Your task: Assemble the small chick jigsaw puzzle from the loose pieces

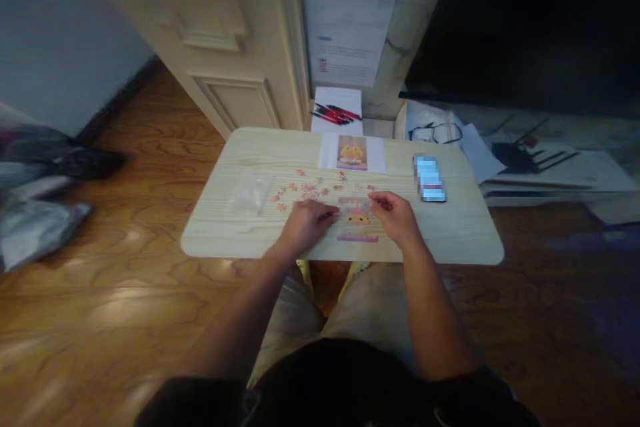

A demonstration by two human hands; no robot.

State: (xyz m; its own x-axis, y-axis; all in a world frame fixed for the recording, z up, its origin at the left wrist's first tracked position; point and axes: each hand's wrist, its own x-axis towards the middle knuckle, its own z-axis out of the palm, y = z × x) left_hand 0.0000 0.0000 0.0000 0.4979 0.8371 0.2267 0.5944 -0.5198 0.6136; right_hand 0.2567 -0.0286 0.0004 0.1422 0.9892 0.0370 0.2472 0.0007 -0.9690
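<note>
Puzzle: partly assembled picture lying flat near the front edge of the worktop, between the two hands; it shows an orange figure over a pink band, finer detail too blurred to read.
Left hand: left hand rests palm down at the puzzle's left edge, fingers curled low onto the surface; whether a piece sits under them I cannot tell.
Right hand: right hand lies at the puzzle's right edge, fingers bent narrowly toward its top corner; a held piece cannot be made out.
Doing it well: in my judgement, steady the built part with one hand while the other slides a piece flat into its gap, pressing straight down, not sideways, so joined rows do not spread.
Loose pieces: scatter of small orange and pink pieces just beyond the hands, spread leftward, near enough to reach without leaning.
Clear bag: empty-looking plastic bag left of the pieces, apart from them.
Reference card: printed picture at the far edge, centred, unobstructed.
Blurred object: bluish rectangle to the far right, well apart from the puzzle.
In the way: the forearms cover the near rim; a sleeve or wrist dragging across could scatter pieces.
Beyond: red and black pens on paper, spectacles, and stacked sheets on the floor.
</note>
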